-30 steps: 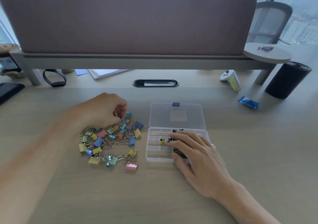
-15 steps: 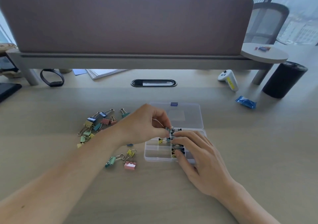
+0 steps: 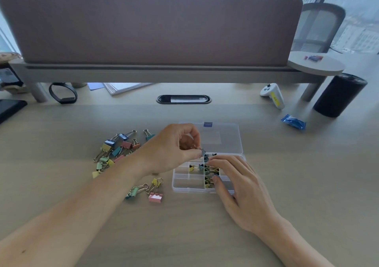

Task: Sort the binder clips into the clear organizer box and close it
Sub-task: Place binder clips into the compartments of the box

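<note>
Pinching small blue binder clip (image 3: 203, 152) in my left hand (image 3: 174, 147) above clear plastic organizer box (image 3: 184, 189), frame centre; right hand (image 3: 243, 191) flat, fingers relaxed, resting on box.

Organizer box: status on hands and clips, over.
Left hand pinches a binder clip above the organizer box. Right hand rests on it, lid open. Loose clips lie left; nothing blocking.

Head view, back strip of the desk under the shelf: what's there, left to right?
black wristband → paper stack → oval cable grommet → white controller → black cylinder
</note>
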Demonstrator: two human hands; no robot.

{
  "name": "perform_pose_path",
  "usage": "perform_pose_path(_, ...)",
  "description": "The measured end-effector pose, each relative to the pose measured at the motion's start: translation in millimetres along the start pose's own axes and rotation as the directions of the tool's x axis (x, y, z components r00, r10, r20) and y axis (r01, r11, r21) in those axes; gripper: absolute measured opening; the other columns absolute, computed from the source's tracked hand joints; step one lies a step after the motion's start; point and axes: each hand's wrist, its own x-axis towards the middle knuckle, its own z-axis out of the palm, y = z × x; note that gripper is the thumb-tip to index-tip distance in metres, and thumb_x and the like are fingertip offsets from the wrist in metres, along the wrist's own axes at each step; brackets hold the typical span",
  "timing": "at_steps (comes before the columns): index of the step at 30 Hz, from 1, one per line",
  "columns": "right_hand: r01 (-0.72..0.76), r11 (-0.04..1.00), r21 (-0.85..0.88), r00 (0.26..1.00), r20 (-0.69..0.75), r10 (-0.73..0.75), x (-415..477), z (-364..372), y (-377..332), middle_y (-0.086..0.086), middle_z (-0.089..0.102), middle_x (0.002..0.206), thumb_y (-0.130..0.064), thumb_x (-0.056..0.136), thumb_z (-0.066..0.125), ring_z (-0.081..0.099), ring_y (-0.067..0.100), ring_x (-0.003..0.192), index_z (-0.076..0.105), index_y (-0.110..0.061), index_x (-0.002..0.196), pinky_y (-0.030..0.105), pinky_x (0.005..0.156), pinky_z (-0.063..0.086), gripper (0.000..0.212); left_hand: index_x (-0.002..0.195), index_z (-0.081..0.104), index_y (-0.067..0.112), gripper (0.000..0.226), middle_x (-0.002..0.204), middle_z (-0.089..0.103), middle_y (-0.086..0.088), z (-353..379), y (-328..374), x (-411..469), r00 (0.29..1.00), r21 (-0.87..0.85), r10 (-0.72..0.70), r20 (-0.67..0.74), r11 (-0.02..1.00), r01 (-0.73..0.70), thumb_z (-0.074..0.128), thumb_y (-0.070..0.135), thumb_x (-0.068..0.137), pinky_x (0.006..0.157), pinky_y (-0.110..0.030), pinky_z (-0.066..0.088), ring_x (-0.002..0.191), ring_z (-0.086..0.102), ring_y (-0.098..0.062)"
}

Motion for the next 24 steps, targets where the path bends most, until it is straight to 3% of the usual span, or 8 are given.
perform_pose_path(5, 0.0, 1.0, 0.003, 1.0, -0.007, 0.0, 1, 0, 0, -0.014, 0.063, 0.127, -0.028, 0.103, 0.049, 0.058, 0.009, 0.121, 0.067, -0.022, 0.122, 0.032, 0.099, 0.05, 0.027, 0.088, 0.064, 0.024, 0.022, 0.083, 0.075, 0.005, -2, -3, -2, 1.0, 0.139, 0.011, 0.003, 0.99, -0.012, 0.082, 0.013, 0.083, 0.079, -0.033, 0.06, 0.074, 0.072, -0.012)
perform_pose_path(8, -0.004, 1.0, 0.006, 1.0, -0.006, 0.004, 1, 1, 0, -0.014, 0.063, 0.127, -0.027, 0.102, 0.05, 0.058, 0.009, 0.121, 0.067, -0.022, 0.122, 0.033, 0.098, 0.051, 0.027, 0.089, 0.065, 0.027, 0.022, 0.08, 0.075, 0.012, 3, -1, -4, 0.998, 0.289, 0.027, 0.053, 0.956, -0.041, 0.081, 0.014, 0.082, 0.068, -0.011, 0.051, 0.073, 0.069, 0.001)
perform_pose_path(10, -0.003, 1.0, 0.008, 1.0, -0.007, 0.003, 0, 0, 0, -0.014, 0.063, 0.127, -0.026, 0.101, 0.051, 0.058, 0.009, 0.121, 0.067, -0.021, 0.122, 0.034, 0.098, 0.051, 0.026, 0.092, 0.07, 0.029, 0.02, 0.081, 0.075, 0.015, 8, 0, -4, 0.996, 0.379, 0.033, 0.085, 0.923, -0.062, 0.082, 0.016, 0.082, 0.063, -0.004, 0.043, 0.074, 0.067, 0.006)
perform_pose_path(13, 0.003, 1.0, 0.007, 1.0, -0.003, -0.003, 0, 0, 0, -0.013, 0.064, 0.127, -0.027, 0.102, 0.05, 0.059, 0.009, 0.12, 0.068, -0.021, 0.122, 0.035, 0.098, 0.052, 0.027, 0.097, 0.073, 0.029, 0.02, 0.085, 0.075, 0.015, 12, 0, -2, 0.995, 0.447, 0.031, 0.099, 0.892, -0.072, 0.081, 0.017, 0.084, 0.062, -0.005, 0.043, 0.075, 0.067, 0.005)
perform_pose_path(17, 0.001, 1.0, -0.007, 1.0, 0.029, -0.001, 0, 2, 2, -0.014, 0.064, 0.128, -0.026, 0.102, 0.051, 0.059, 0.01, 0.121, 0.068, -0.022, 0.123, 0.036, 0.097, 0.052, 0.027, 0.096, 0.074, 0.026, 0.017, 0.084, 0.074, 0.013, 13, 1, 5, 0.993, 0.479, 0.026, 0.117, 0.874, -0.079, 0.079, 0.013, 0.085, 0.07, -0.015, 0.053, 0.076, 0.068, 0.002)
perform_pose_path(24, 0.038, 0.997, -0.073, 0.99, 0.141, -0.027, 1, -1, 0, -0.017, 0.057, 0.138, -0.027, 0.101, 0.055, 0.054, 0.009, 0.128, 0.065, -0.027, 0.128, 0.032, 0.104, 0.046, 0.029, 0.094, 0.069, 0.029, 0.019, 0.083, 0.067, 0.012, 17, -5, 13, 0.992, 0.519, 0.054, 0.117, 0.848, -0.107, 0.083, 0.024, 0.083, 0.064, -0.02, 0.048, 0.074, 0.063, -0.005)
